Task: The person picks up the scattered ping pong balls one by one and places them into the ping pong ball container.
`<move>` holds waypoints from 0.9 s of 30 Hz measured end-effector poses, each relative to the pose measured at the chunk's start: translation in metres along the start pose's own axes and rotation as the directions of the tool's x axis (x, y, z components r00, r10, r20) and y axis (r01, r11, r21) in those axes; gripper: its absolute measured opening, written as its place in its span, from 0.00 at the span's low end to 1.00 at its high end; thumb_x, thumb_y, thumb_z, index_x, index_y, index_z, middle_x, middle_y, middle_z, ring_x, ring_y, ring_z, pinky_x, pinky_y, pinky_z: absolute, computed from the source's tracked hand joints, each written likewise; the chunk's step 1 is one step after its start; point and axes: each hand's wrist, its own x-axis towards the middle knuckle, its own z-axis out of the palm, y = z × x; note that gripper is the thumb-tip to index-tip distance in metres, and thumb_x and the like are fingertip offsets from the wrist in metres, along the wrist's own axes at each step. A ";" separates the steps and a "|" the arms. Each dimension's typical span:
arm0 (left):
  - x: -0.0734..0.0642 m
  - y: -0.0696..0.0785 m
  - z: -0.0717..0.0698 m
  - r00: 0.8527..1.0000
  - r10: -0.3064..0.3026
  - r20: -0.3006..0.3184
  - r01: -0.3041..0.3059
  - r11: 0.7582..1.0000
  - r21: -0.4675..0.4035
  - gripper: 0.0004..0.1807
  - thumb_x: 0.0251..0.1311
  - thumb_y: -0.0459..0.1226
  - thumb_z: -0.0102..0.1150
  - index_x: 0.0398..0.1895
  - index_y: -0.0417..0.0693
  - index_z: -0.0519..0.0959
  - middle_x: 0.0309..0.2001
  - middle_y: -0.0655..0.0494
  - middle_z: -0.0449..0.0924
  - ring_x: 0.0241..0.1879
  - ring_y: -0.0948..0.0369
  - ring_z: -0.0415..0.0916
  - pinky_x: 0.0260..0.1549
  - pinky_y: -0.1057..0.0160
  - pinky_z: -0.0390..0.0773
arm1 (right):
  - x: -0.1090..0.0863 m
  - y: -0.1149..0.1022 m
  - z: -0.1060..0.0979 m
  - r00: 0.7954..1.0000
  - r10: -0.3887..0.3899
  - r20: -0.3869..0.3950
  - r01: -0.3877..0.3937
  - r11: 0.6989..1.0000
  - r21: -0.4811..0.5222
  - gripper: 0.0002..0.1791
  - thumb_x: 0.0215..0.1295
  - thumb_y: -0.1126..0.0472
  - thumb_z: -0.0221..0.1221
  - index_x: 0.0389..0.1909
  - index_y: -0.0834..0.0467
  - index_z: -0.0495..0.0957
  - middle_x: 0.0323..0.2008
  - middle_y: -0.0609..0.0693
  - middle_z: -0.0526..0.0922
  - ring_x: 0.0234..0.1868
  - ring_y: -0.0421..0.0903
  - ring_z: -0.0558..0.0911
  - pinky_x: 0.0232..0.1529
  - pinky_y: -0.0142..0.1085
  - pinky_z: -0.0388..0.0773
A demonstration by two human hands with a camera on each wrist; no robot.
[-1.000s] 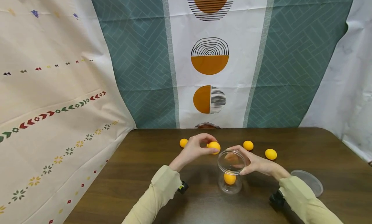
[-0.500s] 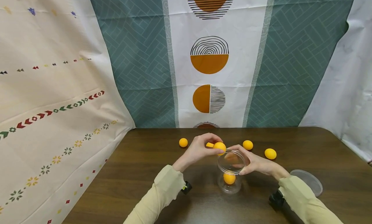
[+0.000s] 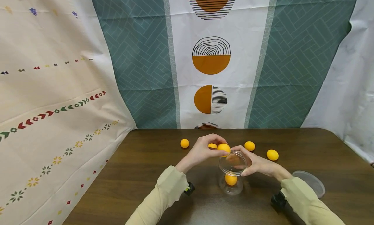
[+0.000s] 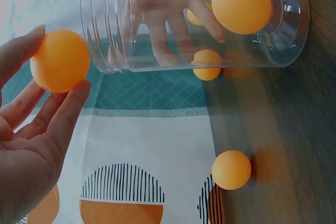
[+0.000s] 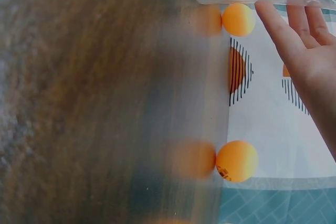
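A clear screw-neck plastic jar (image 3: 223, 188) stands upright on the table, its open mouth at the top. One orange ping-pong ball (image 3: 230, 179) lies inside at the bottom. My left hand (image 3: 200, 153) pinches another orange ping-pong ball (image 4: 60, 60) between thumb and fingertips, just outside the jar's rim at its left. My right hand (image 3: 253, 162) holds the jar near its neck, fingers round the far side and thumb at the near right. In the right wrist view, those fingers (image 5: 302, 22) show against the jar's wall.
Several loose orange balls lie towards the table's back: a far-left ball (image 3: 184, 143), one behind my left hand (image 3: 212, 146), one behind my right hand (image 3: 249, 145), and a right-hand ball (image 3: 272, 155). A translucent round lid (image 3: 311, 183) lies right, partly behind the right sleeve.
My left hand has moved right with its ball, from a gap left of the jar to the rim's edge. The right hand and jar have stayed put.
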 end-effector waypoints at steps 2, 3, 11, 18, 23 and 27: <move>0.000 0.000 0.001 1.000 -0.004 0.007 0.004 1.000 -0.012 0.14 0.50 0.30 0.64 0.41 0.36 0.76 0.38 0.51 0.76 0.38 0.55 0.71 0.37 0.64 0.74 | 0.000 0.000 0.000 1.000 0.009 -0.007 -0.009 1.000 0.000 0.39 0.53 0.67 0.60 0.62 0.59 0.47 0.61 0.64 0.53 0.61 0.58 0.57 0.53 0.54 0.60; 0.001 0.000 0.002 1.000 -0.005 0.011 0.005 1.000 -0.013 0.15 0.50 0.31 0.64 0.42 0.36 0.76 0.38 0.51 0.76 0.38 0.55 0.71 0.37 0.64 0.74 | -0.001 0.000 0.000 1.000 0.015 -0.011 -0.015 1.000 0.004 0.39 0.53 0.67 0.60 0.62 0.59 0.47 0.61 0.63 0.53 0.61 0.58 0.57 0.53 0.54 0.60; 0.001 0.002 0.007 1.000 -0.013 0.015 0.013 1.000 0.028 0.14 0.51 0.33 0.64 0.42 0.38 0.77 0.39 0.53 0.77 0.40 0.60 0.71 0.45 0.55 0.70 | -0.001 -0.001 0.000 0.998 0.050 -0.027 -0.049 0.998 0.028 0.39 0.54 0.68 0.60 0.62 0.58 0.47 0.63 0.59 0.51 0.63 0.58 0.51 0.54 0.56 0.58; 0.004 -0.009 0.011 1.000 -0.009 0.016 0.009 1.000 0.011 0.14 0.51 0.33 0.64 0.41 0.40 0.78 0.39 0.56 0.77 0.40 0.62 0.71 0.44 0.58 0.70 | -0.001 -0.002 0.002 1.000 0.002 -0.009 -0.001 0.999 0.039 0.39 0.55 0.67 0.59 0.63 0.60 0.47 0.63 0.59 0.51 0.62 0.57 0.54 0.53 0.56 0.58; 0.011 -0.030 0.016 1.000 -0.017 0.025 0.016 1.000 0.017 0.14 0.50 0.37 0.65 0.41 0.47 0.79 0.39 0.64 0.76 0.40 0.65 0.70 0.44 0.60 0.69 | -0.001 -0.001 0.001 1.000 0.006 -0.018 -0.005 0.999 0.032 0.39 0.55 0.67 0.59 0.62 0.60 0.47 0.62 0.59 0.51 0.62 0.56 0.54 0.53 0.56 0.59; 0.012 -0.029 0.017 0.999 -0.010 0.037 0.009 1.000 0.015 0.14 0.50 0.37 0.66 0.41 0.47 0.79 0.39 0.63 0.77 0.40 0.65 0.71 0.42 0.63 0.70 | 0.000 -0.001 0.001 1.000 0.010 -0.024 -0.009 1.000 0.023 0.39 0.54 0.67 0.60 0.62 0.61 0.47 0.62 0.58 0.50 0.63 0.51 0.54 0.53 0.55 0.60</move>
